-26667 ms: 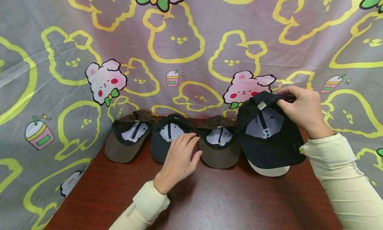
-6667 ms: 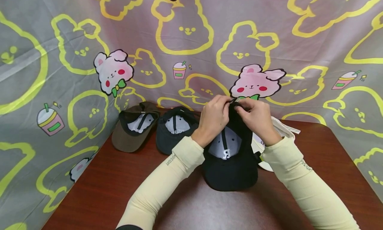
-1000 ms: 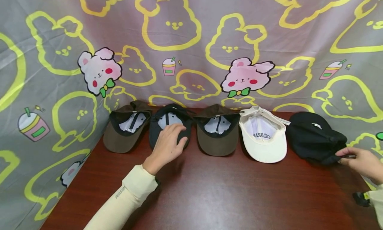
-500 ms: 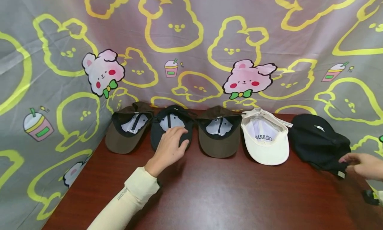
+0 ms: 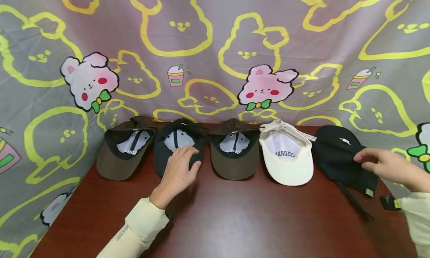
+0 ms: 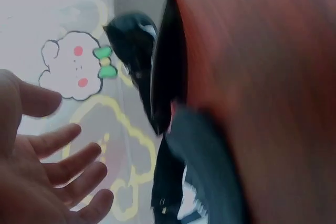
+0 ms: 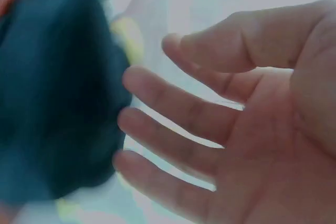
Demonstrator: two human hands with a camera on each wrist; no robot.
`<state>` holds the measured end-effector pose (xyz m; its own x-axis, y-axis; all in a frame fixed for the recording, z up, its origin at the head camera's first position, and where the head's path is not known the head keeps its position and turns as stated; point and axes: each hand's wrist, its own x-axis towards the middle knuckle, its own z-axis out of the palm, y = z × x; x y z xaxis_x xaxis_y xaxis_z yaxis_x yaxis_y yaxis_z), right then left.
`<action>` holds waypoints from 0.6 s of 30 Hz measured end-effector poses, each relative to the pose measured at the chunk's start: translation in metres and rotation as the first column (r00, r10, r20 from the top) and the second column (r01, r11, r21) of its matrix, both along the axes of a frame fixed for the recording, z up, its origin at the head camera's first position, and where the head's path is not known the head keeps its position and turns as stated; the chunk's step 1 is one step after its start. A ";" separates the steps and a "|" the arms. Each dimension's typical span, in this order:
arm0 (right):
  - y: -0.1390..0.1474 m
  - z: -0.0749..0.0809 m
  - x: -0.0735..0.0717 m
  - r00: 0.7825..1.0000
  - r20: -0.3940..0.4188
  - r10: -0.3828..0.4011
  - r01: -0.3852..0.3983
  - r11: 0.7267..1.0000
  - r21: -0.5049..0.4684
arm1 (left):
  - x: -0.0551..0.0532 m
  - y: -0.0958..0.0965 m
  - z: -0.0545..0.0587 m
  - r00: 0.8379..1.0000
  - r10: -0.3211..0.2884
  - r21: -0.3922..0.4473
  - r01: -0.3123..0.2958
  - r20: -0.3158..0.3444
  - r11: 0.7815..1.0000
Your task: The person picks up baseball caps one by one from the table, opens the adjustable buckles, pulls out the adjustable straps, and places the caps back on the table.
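A black cap (image 5: 342, 153) with a small white mark lies at the right end of a row of caps, its thin strap (image 5: 354, 202) trailing over the table. My right hand (image 5: 391, 167) hovers over its right side, fingers loosely bent. In the right wrist view nothing is between those fingers, and the black cap (image 7: 58, 98) is blurred beside the fingertips. My left hand (image 5: 178, 172) hangs in front of a navy cap (image 5: 162, 155), hiding part of its brim. The left wrist view shows the left fingers (image 6: 79, 174) spread and holding nothing.
A brown cap (image 5: 117, 162) is at the row's left end. Another brown cap (image 5: 234, 167) and a white cap (image 5: 289, 172) sit between the navy and black ones, undersides showing. All rest on the reddish-brown table (image 5: 242, 220) before a patterned cloth (image 5: 205, 37).
Earlier both hands worked at the black cap's strap in mid-row. Since then the cap came to the right end, and my right hand has let go and lifted slightly. Its strap has dropped loose.
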<state>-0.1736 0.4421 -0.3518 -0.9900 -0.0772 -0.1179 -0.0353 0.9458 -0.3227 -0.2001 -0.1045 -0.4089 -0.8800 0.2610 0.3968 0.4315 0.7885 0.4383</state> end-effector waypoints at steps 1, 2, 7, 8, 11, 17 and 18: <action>-0.002 0.000 -0.003 1.000 -0.023 -0.011 0.011 1.000 -0.013 | 0.001 0.000 -0.002 1.000 -0.001 -0.004 0.001 -0.002 1.000; -0.004 0.000 -0.007 0.999 -0.036 -0.015 0.014 1.000 -0.022 | 0.001 0.001 -0.003 1.000 0.002 -0.012 -0.002 0.001 1.000; -0.015 0.008 -0.032 0.994 -0.103 0.029 -0.027 0.999 0.029 | -0.011 -0.007 0.014 1.000 -0.005 -0.074 0.006 0.009 0.997; -0.019 0.010 -0.036 0.994 -0.106 0.038 -0.034 0.999 0.041 | -0.013 -0.011 0.019 1.000 0.004 -0.071 -0.004 0.006 0.998; -0.029 0.009 -0.042 0.991 -0.117 0.063 -0.058 0.997 0.046 | -0.019 -0.019 0.033 0.999 0.035 -0.028 -0.035 -0.014 0.999; -0.037 0.003 -0.044 0.992 -0.110 0.065 -0.062 0.998 0.031 | -0.019 -0.013 0.041 0.999 0.016 0.030 -0.017 0.038 0.999; -0.038 0.002 -0.045 0.992 -0.110 0.063 -0.060 0.998 0.022 | -0.019 -0.011 0.041 0.999 0.010 0.034 -0.011 0.045 0.999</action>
<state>-0.2183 0.4037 -0.3499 -0.9905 -0.1372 -0.0097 -0.1282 0.9467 -0.2956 -0.2192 -0.1153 -0.3682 -0.8998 0.2386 0.3652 0.4025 0.7768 0.4843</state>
